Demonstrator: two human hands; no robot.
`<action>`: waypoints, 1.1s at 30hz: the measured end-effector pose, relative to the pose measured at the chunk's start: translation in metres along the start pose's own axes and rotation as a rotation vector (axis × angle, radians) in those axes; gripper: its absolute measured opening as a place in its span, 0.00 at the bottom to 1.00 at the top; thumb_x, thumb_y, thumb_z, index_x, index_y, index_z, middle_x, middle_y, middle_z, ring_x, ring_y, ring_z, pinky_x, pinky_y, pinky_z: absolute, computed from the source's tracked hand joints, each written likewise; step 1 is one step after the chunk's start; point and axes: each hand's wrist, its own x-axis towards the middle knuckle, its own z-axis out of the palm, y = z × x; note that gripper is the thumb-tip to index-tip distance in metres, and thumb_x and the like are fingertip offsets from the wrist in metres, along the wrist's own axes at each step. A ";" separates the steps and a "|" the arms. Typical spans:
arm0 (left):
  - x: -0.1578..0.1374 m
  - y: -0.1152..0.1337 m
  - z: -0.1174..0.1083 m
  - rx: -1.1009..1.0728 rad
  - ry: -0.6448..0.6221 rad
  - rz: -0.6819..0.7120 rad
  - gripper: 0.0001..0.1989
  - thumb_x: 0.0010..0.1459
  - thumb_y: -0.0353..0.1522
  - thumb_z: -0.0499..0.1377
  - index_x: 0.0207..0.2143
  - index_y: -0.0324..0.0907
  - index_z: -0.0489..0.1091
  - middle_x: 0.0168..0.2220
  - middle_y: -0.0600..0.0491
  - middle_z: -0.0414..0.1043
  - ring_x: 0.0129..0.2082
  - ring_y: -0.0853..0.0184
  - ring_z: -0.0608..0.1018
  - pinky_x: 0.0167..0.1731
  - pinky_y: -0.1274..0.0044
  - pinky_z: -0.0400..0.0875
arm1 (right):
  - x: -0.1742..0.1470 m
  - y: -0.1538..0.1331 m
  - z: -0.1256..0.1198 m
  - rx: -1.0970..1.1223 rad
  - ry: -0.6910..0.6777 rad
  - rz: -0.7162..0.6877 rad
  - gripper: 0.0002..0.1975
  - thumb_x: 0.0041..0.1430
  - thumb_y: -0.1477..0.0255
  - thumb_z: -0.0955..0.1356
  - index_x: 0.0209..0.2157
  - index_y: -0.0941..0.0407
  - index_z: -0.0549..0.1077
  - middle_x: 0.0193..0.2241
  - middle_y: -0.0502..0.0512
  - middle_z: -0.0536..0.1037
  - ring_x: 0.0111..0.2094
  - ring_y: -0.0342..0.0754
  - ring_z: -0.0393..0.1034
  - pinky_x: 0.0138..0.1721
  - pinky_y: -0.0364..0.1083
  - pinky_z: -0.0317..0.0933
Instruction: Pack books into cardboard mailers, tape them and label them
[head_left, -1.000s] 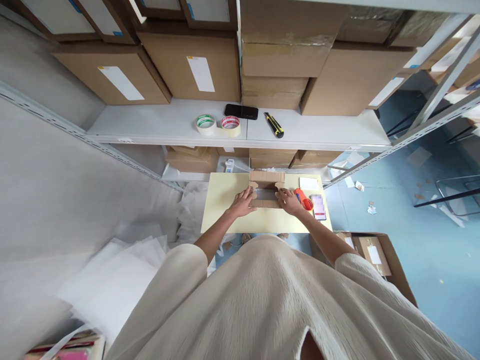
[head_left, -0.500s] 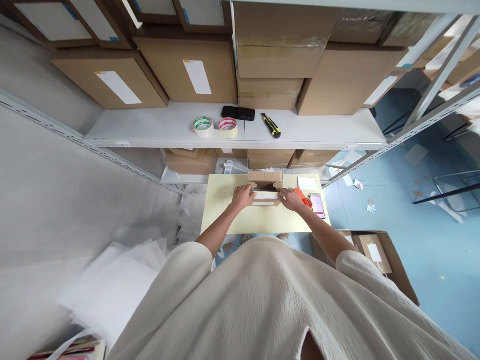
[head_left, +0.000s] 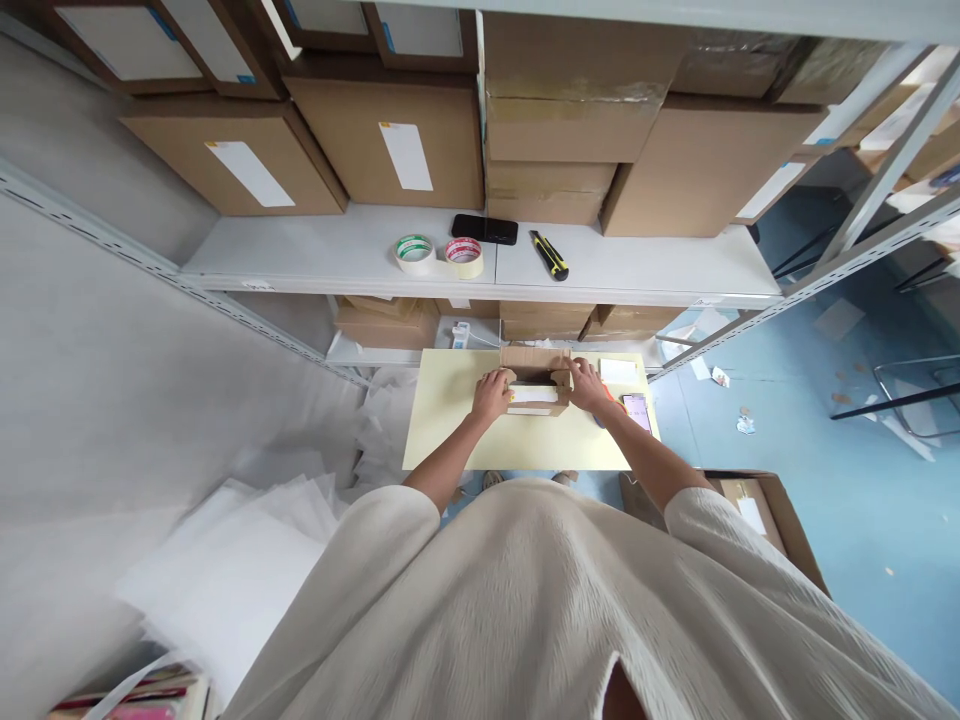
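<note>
Bracketing the small cardboard box [head_left: 534, 402] with two hands, we have it on the pale yellow counter [head_left: 442, 430], near the far edge and roughly midway between the left and right edges. Our left hand [head_left: 491, 393] is partly closed, fingers curled over the box's left wall. Our right hand [head_left: 586, 384] bends its fingers at the back right corner; we cannot tell whether that grip pinches or only touches.

Uneven pressure could, we judge, skew the box or crease its thin walls, and a push away from us could slide it off the far edge. Our right forearm [head_left: 641, 443] is close to the phone [head_left: 637, 410] near the right edge, so a sideways sweep might knock it.

The box looks matt, brown and square-cornered, with a raised back flap [head_left: 536, 358] and white strips [head_left: 534, 394] along its front. Our sleeves [head_left: 386, 525] are loose, crinkled cream cloth.
</note>
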 end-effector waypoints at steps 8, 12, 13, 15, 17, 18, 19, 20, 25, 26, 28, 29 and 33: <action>-0.006 -0.004 0.005 -0.002 0.045 -0.010 0.37 0.70 0.33 0.63 0.78 0.44 0.61 0.77 0.37 0.63 0.75 0.45 0.68 0.72 0.56 0.66 | 0.029 0.004 0.002 -0.070 -0.050 -0.101 0.62 0.62 0.66 0.76 0.86 0.46 0.38 0.84 0.69 0.49 0.82 0.75 0.43 0.77 0.74 0.46; -0.008 0.001 0.004 0.063 0.089 0.032 0.41 0.70 0.32 0.62 0.82 0.46 0.57 0.82 0.39 0.56 0.81 0.43 0.60 0.77 0.51 0.56 | 0.025 0.010 0.009 -0.069 0.002 -0.111 0.61 0.63 0.67 0.75 0.86 0.49 0.38 0.81 0.73 0.55 0.81 0.74 0.47 0.77 0.74 0.44; -0.008 0.002 0.003 0.073 0.078 0.044 0.41 0.70 0.32 0.62 0.82 0.46 0.56 0.83 0.39 0.54 0.81 0.43 0.59 0.78 0.51 0.54 | 0.025 0.012 0.009 -0.075 -0.001 -0.101 0.61 0.63 0.66 0.75 0.86 0.50 0.37 0.82 0.73 0.52 0.82 0.74 0.44 0.77 0.74 0.44; -0.008 0.002 0.002 0.080 0.046 0.055 0.41 0.70 0.31 0.61 0.83 0.45 0.55 0.83 0.38 0.53 0.82 0.44 0.57 0.78 0.52 0.53 | 0.028 0.016 0.005 -0.085 -0.035 -0.081 0.64 0.61 0.63 0.78 0.86 0.49 0.37 0.84 0.73 0.45 0.83 0.75 0.38 0.77 0.74 0.44; -0.008 0.002 0.001 0.075 0.028 0.052 0.42 0.70 0.31 0.60 0.83 0.46 0.54 0.83 0.37 0.53 0.83 0.44 0.56 0.78 0.51 0.53 | 0.033 0.018 0.000 -0.083 -0.086 -0.087 0.68 0.58 0.60 0.80 0.86 0.48 0.36 0.85 0.72 0.43 0.83 0.77 0.37 0.76 0.74 0.44; -0.008 0.001 0.001 0.071 0.027 0.054 0.42 0.70 0.32 0.60 0.83 0.46 0.53 0.83 0.37 0.53 0.83 0.44 0.56 0.78 0.51 0.53 | 0.035 0.018 -0.003 -0.080 -0.103 -0.100 0.69 0.58 0.59 0.80 0.86 0.48 0.36 0.84 0.72 0.44 0.83 0.78 0.39 0.76 0.74 0.45; -0.008 0.001 0.001 0.068 0.030 0.061 0.42 0.70 0.32 0.60 0.83 0.46 0.53 0.83 0.37 0.53 0.83 0.44 0.56 0.78 0.50 0.53 | 0.036 0.017 -0.005 -0.076 -0.108 -0.114 0.69 0.58 0.59 0.80 0.86 0.47 0.35 0.84 0.73 0.46 0.82 0.78 0.42 0.76 0.73 0.46; -0.008 0.001 0.001 0.069 0.036 0.071 0.43 0.70 0.32 0.60 0.84 0.47 0.52 0.83 0.38 0.53 0.83 0.44 0.56 0.78 0.49 0.52 | 0.035 0.017 -0.006 -0.070 -0.098 -0.125 0.68 0.59 0.59 0.79 0.86 0.47 0.35 0.83 0.73 0.49 0.81 0.78 0.46 0.76 0.73 0.47; -0.009 0.005 0.001 0.133 0.082 0.147 0.43 0.69 0.29 0.59 0.84 0.46 0.52 0.85 0.37 0.46 0.86 0.46 0.49 0.80 0.44 0.43 | 0.012 0.010 -0.002 -0.060 0.013 -0.145 0.56 0.67 0.63 0.73 0.86 0.50 0.41 0.75 0.72 0.65 0.72 0.74 0.60 0.74 0.69 0.51; -0.010 0.007 0.001 0.147 0.078 0.171 0.42 0.69 0.28 0.58 0.83 0.46 0.53 0.85 0.37 0.46 0.86 0.46 0.49 0.80 0.45 0.42 | 0.005 0.009 0.000 -0.059 0.015 -0.157 0.51 0.69 0.65 0.71 0.86 0.51 0.46 0.74 0.71 0.67 0.72 0.73 0.61 0.74 0.69 0.52; -0.013 0.010 0.002 0.163 0.033 0.224 0.40 0.69 0.26 0.55 0.82 0.46 0.57 0.84 0.38 0.50 0.85 0.48 0.52 0.80 0.47 0.43 | -0.010 0.009 0.005 -0.047 -0.001 -0.190 0.42 0.71 0.68 0.68 0.83 0.51 0.58 0.72 0.70 0.71 0.71 0.71 0.62 0.74 0.67 0.53; -0.015 0.011 0.003 0.164 -0.002 0.246 0.39 0.70 0.26 0.54 0.81 0.46 0.59 0.83 0.38 0.54 0.84 0.48 0.55 0.80 0.48 0.45 | -0.017 0.010 0.008 -0.030 -0.008 -0.205 0.38 0.72 0.69 0.67 0.81 0.50 0.63 0.72 0.69 0.72 0.71 0.70 0.63 0.74 0.67 0.54; -0.027 0.014 0.009 0.154 -0.094 0.266 0.36 0.74 0.31 0.52 0.82 0.46 0.58 0.79 0.37 0.63 0.80 0.48 0.63 0.80 0.52 0.49 | -0.043 0.023 0.024 0.095 0.049 -0.160 0.30 0.78 0.65 0.63 0.77 0.51 0.69 0.75 0.66 0.71 0.73 0.66 0.62 0.73 0.65 0.56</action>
